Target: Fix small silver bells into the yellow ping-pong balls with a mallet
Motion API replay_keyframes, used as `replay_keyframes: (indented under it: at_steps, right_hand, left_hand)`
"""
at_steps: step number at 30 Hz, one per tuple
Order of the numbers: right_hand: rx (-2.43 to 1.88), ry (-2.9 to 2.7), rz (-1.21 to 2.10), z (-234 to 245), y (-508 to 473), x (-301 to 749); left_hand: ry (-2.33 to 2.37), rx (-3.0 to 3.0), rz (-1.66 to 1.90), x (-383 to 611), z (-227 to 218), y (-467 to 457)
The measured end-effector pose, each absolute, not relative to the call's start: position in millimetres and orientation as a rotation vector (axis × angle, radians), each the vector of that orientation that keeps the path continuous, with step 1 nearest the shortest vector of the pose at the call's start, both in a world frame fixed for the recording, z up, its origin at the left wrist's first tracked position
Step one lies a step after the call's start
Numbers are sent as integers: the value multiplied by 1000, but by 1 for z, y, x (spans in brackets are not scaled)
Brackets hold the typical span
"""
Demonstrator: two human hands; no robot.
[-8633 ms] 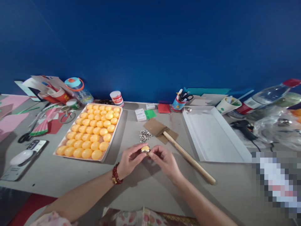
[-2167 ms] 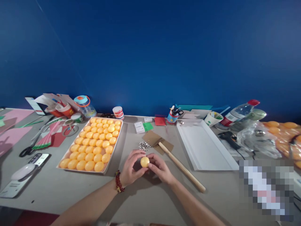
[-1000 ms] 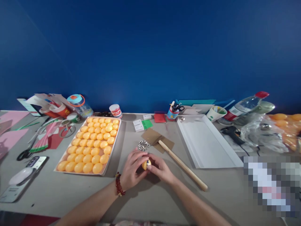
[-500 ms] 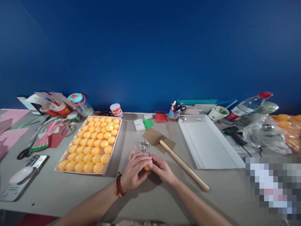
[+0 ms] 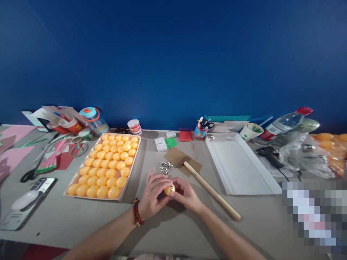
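Observation:
Between my two hands sits an orange ball (image 5: 168,190) with a small shiny silver piece on its top. My left hand (image 5: 155,191) has its fingers curved round the ball's left side. From the right, my right hand (image 5: 187,195) grips it with thumb and fingers. Just beyond my fingers lies a pile of tiny silver metal pieces (image 5: 167,167). A wooden stick-like handle (image 5: 213,191) slants to the right of my right hand, its far end on brown card (image 5: 195,167). On the left stands a shallow white box (image 5: 122,195) filled with rows of similar orange balls.
To the right lies a white tray (image 5: 238,162). Beyond it are a glue gun (image 5: 271,156), a plastic bottle (image 5: 284,122) and bagged orange balls (image 5: 332,148). Small white boxes (image 5: 161,144) and a pen cup (image 5: 200,131) stand at the back. A phone (image 5: 28,204) lies left.
The ball has turned and come into clearer view between my hands, with its silver piece now showing. My fingers have shifted slightly around it.

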State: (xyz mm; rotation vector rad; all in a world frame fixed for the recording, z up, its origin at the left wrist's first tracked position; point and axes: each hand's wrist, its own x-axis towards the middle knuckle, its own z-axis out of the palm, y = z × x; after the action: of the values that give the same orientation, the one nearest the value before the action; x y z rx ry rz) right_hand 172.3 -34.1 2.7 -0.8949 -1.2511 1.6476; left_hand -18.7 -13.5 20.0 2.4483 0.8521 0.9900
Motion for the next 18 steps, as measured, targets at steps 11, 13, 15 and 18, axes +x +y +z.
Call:
replay_keyframes:
  at_steps: [11, 13, 15, 18]
  right_hand:
    - [-924, -1350, 1456, 3, -31, 172]
    - [-897, -1331, 1534, 5, -32, 171]
    - [-868, -1285, 1626, 6, -33, 169]
    - [-859, -1241, 1670, 5, -34, 168]
  left_hand:
    - [817, 2367, 1030, -19, 15, -10]
    - [805, 2335, 1062, -20, 15, -9]
    - [789, 2327, 1069, -21, 14, -8]
    - [780, 2328, 1035, -21, 14, -8]
